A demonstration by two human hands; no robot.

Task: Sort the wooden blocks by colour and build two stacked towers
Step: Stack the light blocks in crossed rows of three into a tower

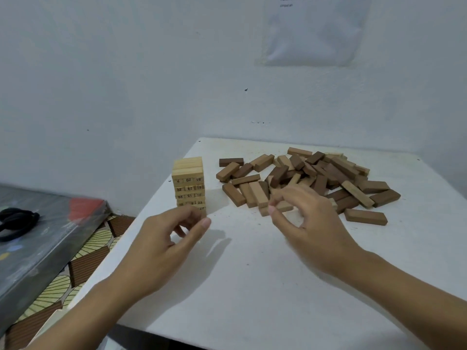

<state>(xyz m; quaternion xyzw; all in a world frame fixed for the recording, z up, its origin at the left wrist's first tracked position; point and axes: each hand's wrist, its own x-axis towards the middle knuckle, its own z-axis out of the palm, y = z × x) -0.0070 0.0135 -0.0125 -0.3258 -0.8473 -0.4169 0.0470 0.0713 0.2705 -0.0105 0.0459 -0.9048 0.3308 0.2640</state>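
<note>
Wooden blocks in two groups on white tabletop [252, 274]. Pale tower [188, 184] stands upright at the left edge, several layers, printed numbers on the near faces. Loose brown pile [323, 173], mixed light and dark, sprawls right of it, well apart from the tower. Left hand [164, 243] sits at the tower's base, fingers loosely curled, thumb out, gripping nothing; contact with the tower cannot be told. Right hand [310, 223], motion-blurred, hovers over the pile's near edge, thumb and forefinger curved above a light-brown block [283, 207]; whether it pinches cannot be told. Paper sheet [313, 34] on the wall behind.
</note>
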